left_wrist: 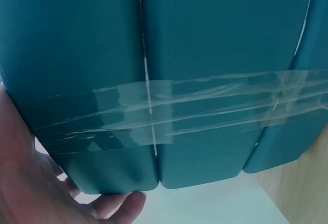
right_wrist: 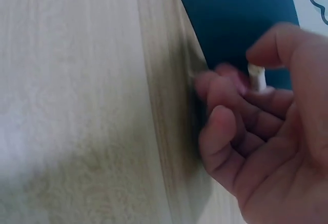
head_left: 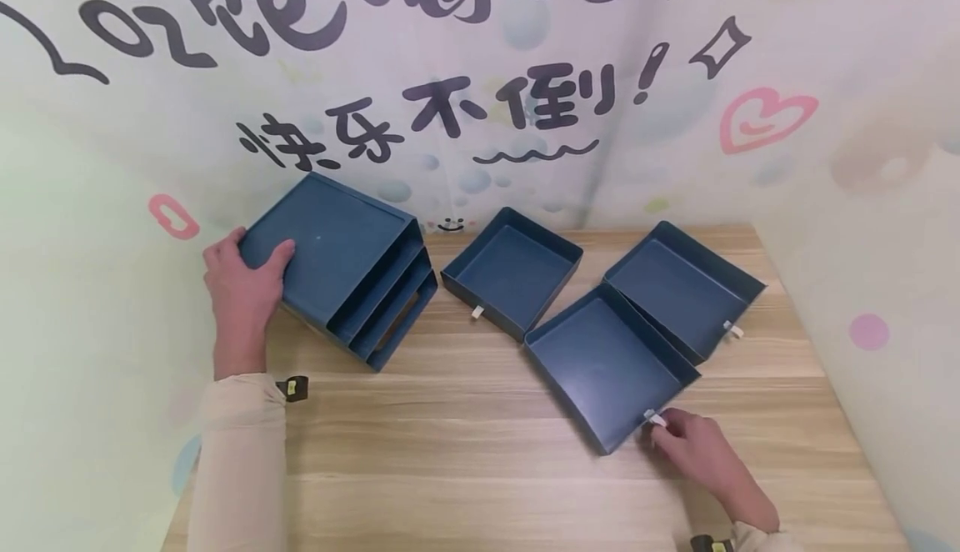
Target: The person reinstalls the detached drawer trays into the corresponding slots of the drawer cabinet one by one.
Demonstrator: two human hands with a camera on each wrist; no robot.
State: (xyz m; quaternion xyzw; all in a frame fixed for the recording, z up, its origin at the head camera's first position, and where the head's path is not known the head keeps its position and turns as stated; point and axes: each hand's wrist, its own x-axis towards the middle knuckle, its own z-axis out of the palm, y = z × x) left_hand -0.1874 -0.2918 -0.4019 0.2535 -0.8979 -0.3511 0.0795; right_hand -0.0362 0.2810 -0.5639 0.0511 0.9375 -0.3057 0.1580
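Note:
A dark blue drawer cabinet [head_left: 322, 239] stands on the left of the table, its open slots facing right and toward the front. My left hand [head_left: 243, 285] grips its rear left edge, thumb on the top panel. Clear tape [left_wrist: 136, 114] runs across the cabinet's side in the left wrist view. On the right, my right hand [head_left: 701, 452] holds the white knob [head_left: 654, 417] of a blue drawer [head_left: 607, 368]. Thumb and fingers surround that knob in the right wrist view, with the drawer wall [right_wrist: 241, 24] behind.
Another drawer [head_left: 682, 285] lies beside the held one, to its upper right. A third drawer [head_left: 517, 260] sits between it and the cabinet. The wooden table [head_left: 420, 469] meets a printed wall covering [head_left: 420, 193] at the back.

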